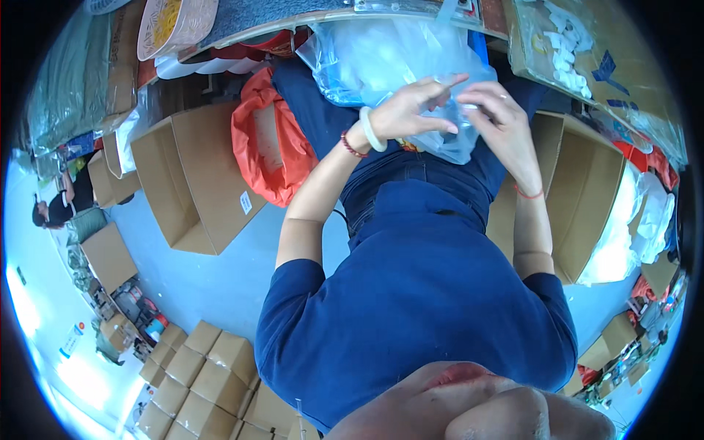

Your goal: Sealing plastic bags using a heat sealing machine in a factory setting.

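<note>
A large clear plastic bag [389, 62] lies across my lap, with blue showing beneath it. My left hand [414, 110] hovers over the bag's near part. Its index finger and thumb stretch apart with nothing visible between them, and a pale bangle and a red bead bracelet circle that wrist. Just to the right, my right hand [504, 121] has its thumb and fingers brought together in a pinch. A small whitish bit shows at those fingertips, too small to name. The two hands are close together but apart.
Open cardboard boxes stand at my left [202, 176] and right [579, 191]. A red bag [271, 147] hangs by my left leg. The worktable edge [257, 37] runs ahead, with a pink basket [176, 29] on it. Stacked cartons [205, 374] and another person [62, 202] are farther off.
</note>
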Demonstrator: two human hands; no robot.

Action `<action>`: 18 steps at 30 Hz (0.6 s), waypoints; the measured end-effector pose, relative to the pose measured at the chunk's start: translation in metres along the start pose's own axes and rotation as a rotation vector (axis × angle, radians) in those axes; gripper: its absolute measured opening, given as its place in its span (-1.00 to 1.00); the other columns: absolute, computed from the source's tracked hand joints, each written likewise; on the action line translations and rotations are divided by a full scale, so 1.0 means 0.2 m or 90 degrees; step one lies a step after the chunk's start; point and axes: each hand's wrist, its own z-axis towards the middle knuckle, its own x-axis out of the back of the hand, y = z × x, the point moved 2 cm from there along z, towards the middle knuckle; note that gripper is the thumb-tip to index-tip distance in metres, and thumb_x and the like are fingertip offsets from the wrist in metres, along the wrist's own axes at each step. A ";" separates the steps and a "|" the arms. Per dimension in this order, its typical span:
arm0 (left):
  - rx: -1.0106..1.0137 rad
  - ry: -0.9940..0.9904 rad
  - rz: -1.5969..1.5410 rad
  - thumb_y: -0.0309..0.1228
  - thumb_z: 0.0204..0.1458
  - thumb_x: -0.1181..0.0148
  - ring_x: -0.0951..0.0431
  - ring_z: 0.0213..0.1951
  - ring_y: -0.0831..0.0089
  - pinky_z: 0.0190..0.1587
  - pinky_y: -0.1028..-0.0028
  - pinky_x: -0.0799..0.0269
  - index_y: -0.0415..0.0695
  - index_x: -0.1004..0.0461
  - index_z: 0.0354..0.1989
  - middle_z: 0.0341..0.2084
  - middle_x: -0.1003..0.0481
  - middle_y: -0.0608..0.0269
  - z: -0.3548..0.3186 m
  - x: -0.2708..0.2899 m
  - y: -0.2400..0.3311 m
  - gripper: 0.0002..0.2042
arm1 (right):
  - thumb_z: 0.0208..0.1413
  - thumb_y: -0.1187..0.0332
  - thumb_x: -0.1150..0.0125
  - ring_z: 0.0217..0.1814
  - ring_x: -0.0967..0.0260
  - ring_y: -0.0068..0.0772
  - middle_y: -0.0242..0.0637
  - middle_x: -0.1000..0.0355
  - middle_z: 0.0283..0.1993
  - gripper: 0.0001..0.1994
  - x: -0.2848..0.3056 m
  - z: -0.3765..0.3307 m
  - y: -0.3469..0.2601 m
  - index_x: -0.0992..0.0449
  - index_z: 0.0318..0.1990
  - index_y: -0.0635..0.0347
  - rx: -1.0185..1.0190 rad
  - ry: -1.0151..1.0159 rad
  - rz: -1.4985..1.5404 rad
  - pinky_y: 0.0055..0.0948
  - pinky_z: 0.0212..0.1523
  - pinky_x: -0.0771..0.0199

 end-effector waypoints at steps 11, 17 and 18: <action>-0.105 -0.015 0.251 -0.67 -0.14 -0.16 -0.52 -0.45 0.14 -0.32 0.40 -0.45 -0.13 -0.60 -0.20 -0.43 -0.53 0.08 0.10 0.08 -0.13 -0.70 | 0.13 0.38 -0.24 -0.18 -0.50 -0.28 -0.25 -0.52 -0.10 -0.80 -0.06 0.16 0.08 -0.58 -0.09 0.20 0.153 0.101 -0.029 -0.43 -0.13 -0.49; 0.074 -0.001 -0.198 -0.46 0.28 0.02 -0.56 -0.41 0.54 -0.23 0.52 -0.49 -0.27 -0.54 -0.05 -0.36 -0.60 0.23 0.14 0.24 -0.23 -0.77 | 0.24 0.23 -0.16 -0.45 -0.44 -0.60 -0.32 -0.51 -0.45 -0.76 -0.08 0.37 0.44 -0.58 -0.20 0.22 -0.050 0.174 0.017 -0.55 -0.40 -0.44; 0.092 -0.017 -0.186 -0.46 0.28 0.02 -0.56 -0.41 0.54 -0.23 0.52 -0.49 -0.27 -0.54 -0.05 -0.36 -0.60 0.23 0.14 0.25 -0.25 -0.77 | 0.24 0.23 -0.16 -0.45 -0.44 -0.60 -0.32 -0.51 -0.45 -0.76 -0.08 0.40 0.45 -0.58 -0.20 0.22 -0.071 0.144 0.028 -0.55 -0.40 -0.44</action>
